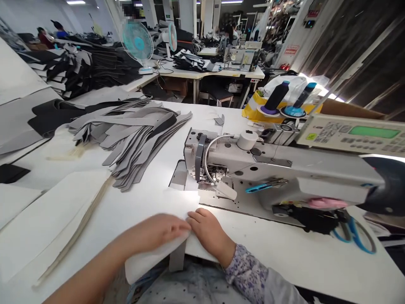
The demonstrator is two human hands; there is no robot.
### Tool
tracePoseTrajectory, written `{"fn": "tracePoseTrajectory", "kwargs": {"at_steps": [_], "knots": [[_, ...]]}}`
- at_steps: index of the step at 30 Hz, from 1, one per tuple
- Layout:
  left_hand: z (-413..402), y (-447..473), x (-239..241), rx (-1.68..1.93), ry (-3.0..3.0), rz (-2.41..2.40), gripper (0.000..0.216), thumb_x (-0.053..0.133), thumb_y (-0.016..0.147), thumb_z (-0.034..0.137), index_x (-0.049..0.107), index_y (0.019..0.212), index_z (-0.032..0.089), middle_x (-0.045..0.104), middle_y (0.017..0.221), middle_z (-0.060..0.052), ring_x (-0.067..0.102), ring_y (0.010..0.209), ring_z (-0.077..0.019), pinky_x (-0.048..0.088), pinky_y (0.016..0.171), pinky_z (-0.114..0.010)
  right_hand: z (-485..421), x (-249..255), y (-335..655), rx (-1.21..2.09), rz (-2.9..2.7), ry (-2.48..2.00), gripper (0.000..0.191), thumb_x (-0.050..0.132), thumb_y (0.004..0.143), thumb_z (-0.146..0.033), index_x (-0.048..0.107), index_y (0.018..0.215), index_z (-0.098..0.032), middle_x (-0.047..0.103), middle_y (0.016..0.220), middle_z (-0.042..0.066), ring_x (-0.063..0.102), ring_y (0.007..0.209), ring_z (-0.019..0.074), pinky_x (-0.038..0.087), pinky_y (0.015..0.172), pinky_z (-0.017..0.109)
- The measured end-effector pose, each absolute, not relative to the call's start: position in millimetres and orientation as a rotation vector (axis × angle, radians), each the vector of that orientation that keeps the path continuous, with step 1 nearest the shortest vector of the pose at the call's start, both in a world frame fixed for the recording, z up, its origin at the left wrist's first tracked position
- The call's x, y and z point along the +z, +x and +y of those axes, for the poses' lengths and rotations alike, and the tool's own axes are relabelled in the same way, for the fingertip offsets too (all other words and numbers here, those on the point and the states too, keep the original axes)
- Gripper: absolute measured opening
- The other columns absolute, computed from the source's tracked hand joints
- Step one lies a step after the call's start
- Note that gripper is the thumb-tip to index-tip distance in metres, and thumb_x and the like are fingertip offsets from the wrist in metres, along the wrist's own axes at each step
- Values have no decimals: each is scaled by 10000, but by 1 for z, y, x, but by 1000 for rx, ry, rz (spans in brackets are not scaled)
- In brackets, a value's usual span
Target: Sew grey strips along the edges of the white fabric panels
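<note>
A white sheet [182,202] of fabric or paper runs from the sewing machine [221,156] to the table's front edge, where its near end bends up. My left hand [158,231], slightly blurred, lies over the sheet with its fingers curled on it. Right beside it, my right hand [207,230] has its fingers bent and pressed together at the sheet's right edge, close to the left fingertips. Below the hands, a grey strip [177,256] hangs over the table edge. My palms and thumbs are mostly hidden.
Fanned grey strips [139,139] and a stack of white sheets [60,223] lie on the left. Blue tweezers [262,185] rest on the machine bed; blue-handled scissors [357,236] lie at right. Thread cones [276,99] and a control panel [354,133] stand behind.
</note>
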State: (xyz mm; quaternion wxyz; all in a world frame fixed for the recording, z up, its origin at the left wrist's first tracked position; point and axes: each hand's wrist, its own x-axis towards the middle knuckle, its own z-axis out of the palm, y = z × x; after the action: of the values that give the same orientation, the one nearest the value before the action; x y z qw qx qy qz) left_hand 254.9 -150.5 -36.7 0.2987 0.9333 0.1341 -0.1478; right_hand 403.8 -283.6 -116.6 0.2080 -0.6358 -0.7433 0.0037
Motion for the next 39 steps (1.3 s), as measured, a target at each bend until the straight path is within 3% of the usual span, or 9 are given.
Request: {"fn": "tracePoseTrajectory", "kwargs": {"at_steps": [3,5,7,10,12,15,23,32,39], "knots": [[-112,281,-36,-217,2513,657,443,434,886,460,572,1263,271,585,1316,-41,502,1224,-235,402,1022,-332,-285,-118,403,-176,-2043,-1661,126,588,918,-92,630,1011,-167,674,1057,88,603,889,202,530,797,342],[-93,300,-40,-288,2497,764,566,565,771,546,550,1273,285,579,1299,-44,470,1245,-264,415,993,-342,-285,-118,402,-276,-2027,-1589,163,560,925,-76,636,1040,-163,671,1120,91,597,940,206,527,839,352],[-80,314,-44,-443,2402,774,523,627,683,585,616,1106,278,634,1116,-30,550,1089,-253,468,823,-297,-284,-119,403,-316,-2013,-1565,190,533,936,-72,640,1057,-171,663,1163,83,590,974,202,522,871,353],[-70,322,-46,-504,2269,768,325,600,699,535,589,805,228,604,833,0,565,758,-173,393,574,-239,-281,-122,404,-263,-1972,-1652,198,540,927,-63,646,1050,-176,656,1175,85,590,957,198,531,845,338],[-68,322,-46,-464,2250,792,297,565,730,510,553,721,213,565,741,9,523,653,-142,339,519,-234,-278,-125,403,-178,-1931,-1752,191,563,918,-67,649,1039,-187,651,1169,85,590,940,197,536,810,329],[-68,323,-46,-422,2306,820,341,509,773,527,562,669,206,591,768,-5,527,652,-138,343,516,-239,-273,-127,402,-77,-1887,-1847,159,618,891,-89,656,1003,-196,655,1114,76,586,939,208,536,792,326],[-71,331,-54,-404,2430,975,268,507,771,456,655,881,262,685,933,0,605,786,-175,392,595,-253,-271,-129,401,-61,-1855,-1840,231,613,873,-73,639,1077,-178,636,1144,82,580,1020,214,513,873,312],[-69,337,-54,-478,2433,1031,323,512,763,505,670,912,266,696,990,-18,625,856,-201,406,624,-253,-270,-131,401,-50,-1860,-1837,223,595,863,-28,639,1026,-173,646,1136,81,579,1018,210,506,896,323],[-75,350,-47,-504,2503,1002,260,514,766,420,679,903,273,710,964,-15,634,863,-208,431,666,-263,-267,-128,402,-100,-1885,-1869,134,641,862,-72,646,949,-175,642,1110,95,565,1041,229,494,893,346]]}}
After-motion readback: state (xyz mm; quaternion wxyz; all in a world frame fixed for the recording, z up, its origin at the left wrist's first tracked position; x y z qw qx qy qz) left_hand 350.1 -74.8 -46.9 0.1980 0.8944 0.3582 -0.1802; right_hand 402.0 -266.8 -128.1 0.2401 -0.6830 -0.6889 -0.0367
